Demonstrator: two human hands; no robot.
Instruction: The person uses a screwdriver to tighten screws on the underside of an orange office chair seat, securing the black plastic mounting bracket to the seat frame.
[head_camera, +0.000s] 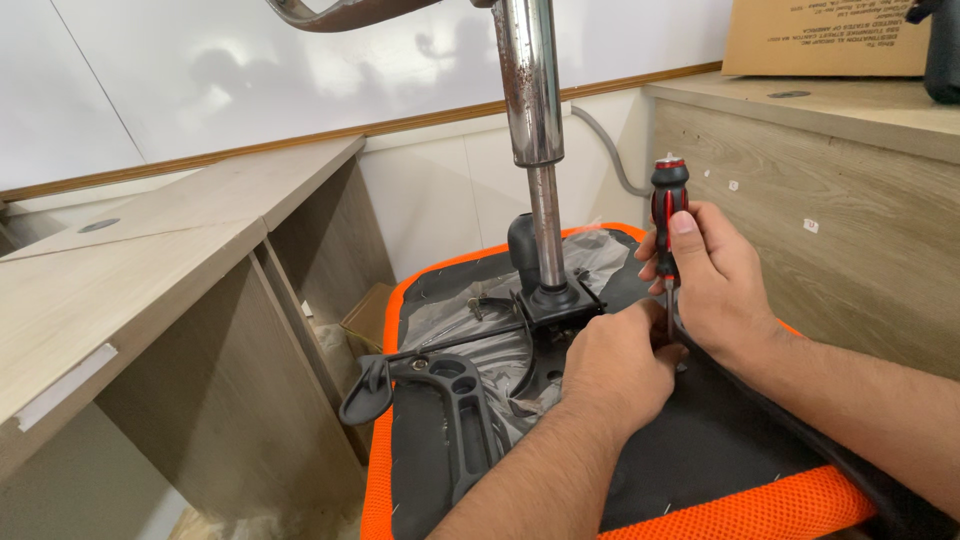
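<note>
The screwdriver (668, 215) has a red and black handle and stands almost straight up over the bottom of an office chair that lies upside down. The right hand (712, 280) is wrapped tight around the handle, with the thumb up near the top. The thin metal shaft goes down between the two hands, and its tip is hidden, so the screw cannot be seen. The left hand (612, 368) sits just beside it with its fingers curled down on the black seat underside (700, 450). It is not clear if this hand pinches anything.

Just left of the hands, a shiny metal post (532, 120) rises from a black seat plate (555, 305). The post has brown spots on it, and its top is cut off by the edge of the picture. A black lever (440, 345) pokes out to the left. A black plastic armrest (455, 415) lies at the front left. Crinkled grey plastic wrap (470, 310) covers part of the seat. Orange mesh (740, 510) runs around the edge.

Wooden counters stand on both sides, the left counter (130, 260) and the right counter (860, 190), and they hem the chair in. A cardboard box (825, 35) sits up on the right one, only partly in view. A white wall (250, 70) is behind.
</note>
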